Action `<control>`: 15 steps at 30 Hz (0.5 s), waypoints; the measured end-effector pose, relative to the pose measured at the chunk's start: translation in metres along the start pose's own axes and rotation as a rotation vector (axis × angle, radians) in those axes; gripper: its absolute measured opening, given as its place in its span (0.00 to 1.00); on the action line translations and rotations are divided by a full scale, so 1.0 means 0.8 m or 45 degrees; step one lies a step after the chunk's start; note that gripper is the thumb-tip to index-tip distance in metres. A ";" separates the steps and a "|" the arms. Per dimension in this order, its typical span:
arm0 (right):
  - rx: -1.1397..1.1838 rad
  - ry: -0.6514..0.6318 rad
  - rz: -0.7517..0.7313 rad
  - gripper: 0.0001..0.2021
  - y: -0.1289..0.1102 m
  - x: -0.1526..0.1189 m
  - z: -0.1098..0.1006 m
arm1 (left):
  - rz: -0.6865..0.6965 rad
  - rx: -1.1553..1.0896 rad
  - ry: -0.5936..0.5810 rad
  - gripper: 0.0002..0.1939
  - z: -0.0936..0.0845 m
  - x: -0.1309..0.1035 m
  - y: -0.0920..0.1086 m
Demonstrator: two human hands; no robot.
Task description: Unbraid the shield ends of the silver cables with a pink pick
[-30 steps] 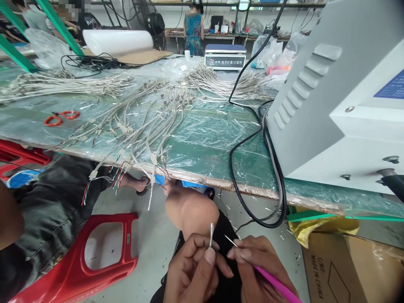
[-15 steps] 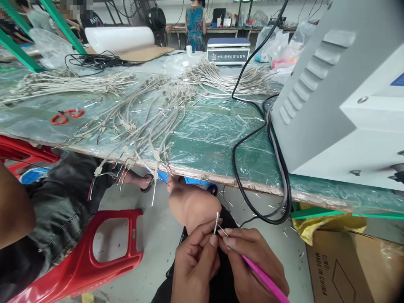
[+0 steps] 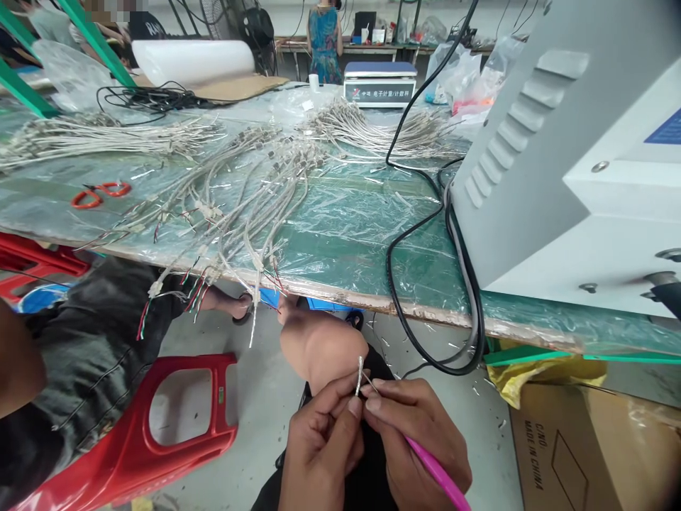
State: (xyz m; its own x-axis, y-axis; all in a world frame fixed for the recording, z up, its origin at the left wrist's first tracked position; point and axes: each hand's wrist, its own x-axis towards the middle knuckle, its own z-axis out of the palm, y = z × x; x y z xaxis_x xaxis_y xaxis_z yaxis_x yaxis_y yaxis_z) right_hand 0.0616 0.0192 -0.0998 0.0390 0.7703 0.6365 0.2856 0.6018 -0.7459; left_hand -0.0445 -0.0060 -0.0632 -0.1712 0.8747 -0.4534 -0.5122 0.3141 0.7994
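Observation:
Over my lap, my left hand (image 3: 324,440) pinches a cable end (image 3: 359,376) between thumb and forefinger; its silvery braided tip points up. My right hand (image 3: 420,433) grips a pick with a pink handle (image 3: 439,472), held like a pen. The pick's thin metal point (image 3: 371,383) sits against or just beside the braid; I cannot tell which. My fingers hide the rest of the cable. Several light grey cables (image 3: 250,206) lie on the table, some with red, green, black and white wire ends hanging over its edge.
Red-handled scissors (image 3: 101,194) lie on the table (image 3: 351,262) at left. A grey machine (image 3: 537,163) stands at right, black cords (image 3: 394,284) looping past the edge. A scale (image 3: 379,84) sits at the back. A person's leg (image 3: 117,341), a red stool (image 3: 226,397) and a carton (image 3: 574,440) flank me.
The whole view has shifted slightly, so most things appear a little further left. Both hands keep their grips, and the pick's point remains close to the braided tip.

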 end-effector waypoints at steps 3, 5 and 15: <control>-0.014 -0.025 -0.011 0.15 0.001 -0.004 0.000 | -0.009 0.041 -0.019 0.22 -0.002 0.001 0.002; -0.037 -0.033 -0.004 0.14 0.002 -0.003 0.000 | -0.026 0.071 -0.023 0.21 -0.003 0.001 0.003; -0.053 0.065 0.045 0.14 0.009 0.006 -0.008 | 0.016 0.118 0.029 0.23 -0.020 -0.009 -0.015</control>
State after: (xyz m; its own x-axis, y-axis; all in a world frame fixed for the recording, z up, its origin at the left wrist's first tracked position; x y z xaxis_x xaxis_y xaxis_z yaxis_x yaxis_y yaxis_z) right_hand 0.0697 0.0257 -0.1007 0.0982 0.7783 0.6201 0.3230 0.5645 -0.7596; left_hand -0.0505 -0.0223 -0.0761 -0.1971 0.8704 -0.4511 -0.4296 0.3369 0.8378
